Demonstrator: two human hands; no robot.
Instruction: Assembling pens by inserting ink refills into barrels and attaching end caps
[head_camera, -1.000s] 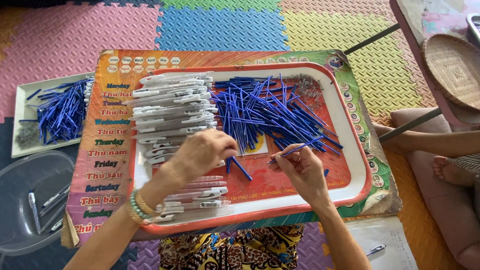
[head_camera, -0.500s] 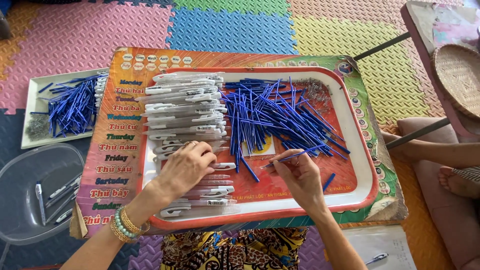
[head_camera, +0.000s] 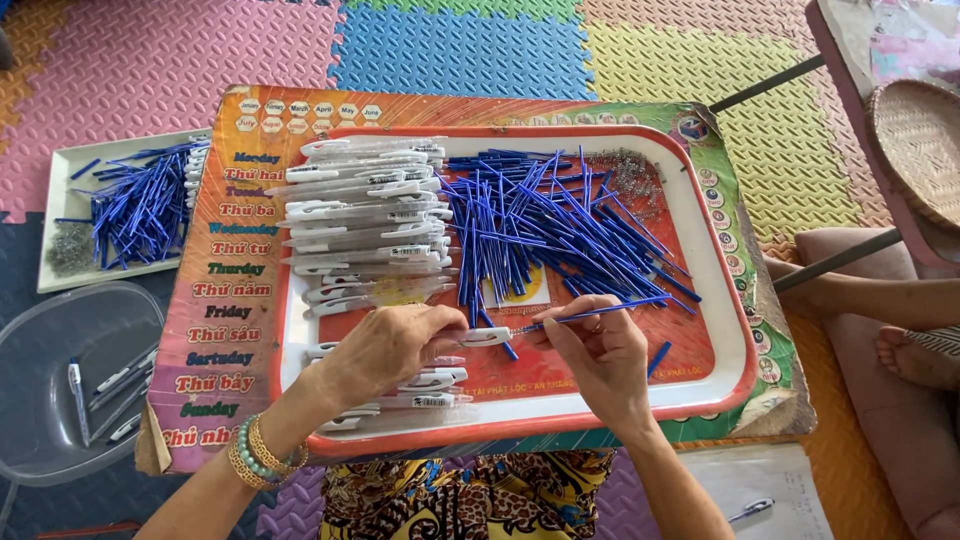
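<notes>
Left hand: your left hand (head_camera: 395, 345) sits at about 7 o'clock on the tray, fingers closed on a white pen barrel (head_camera: 487, 337) whose open end points to 3 o'clock.
Right hand: your right hand (head_camera: 600, 355) lies at 5 o'clock on the tray, thumb and fingers pinched on a blue refill (head_camera: 600, 313) that runs from the barrel's mouth up toward 2 o'clock.
Contact: the refill's tip meets the barrel's end between your two hands; how far it sits inside, you cannot tell.
Tray: the red-and-white tray (head_camera: 735, 330) rests on a colourful printed board (head_camera: 220, 300).
Barrel stock: a stack of white pen barrels (head_camera: 365, 215) fills the tray from 9 to 11 o'clock; more lie under your left hand.
Refill stock: a loose heap of blue refills (head_camera: 545, 225) spreads from centre to 2 o'clock.
Springs: a small pile of metal springs (head_camera: 632, 172) lies at 1 o'clock in the tray.
Side tray: a white side tray (head_camera: 60, 190) holding blue refills lies off the board at 9 o'clock.
Tub: a clear plastic tub (head_camera: 60, 340) with a few finished pens stands at 8 o'clock.
Wrist: green and gold bracelets (head_camera: 258, 455) circle your left wrist.
</notes>
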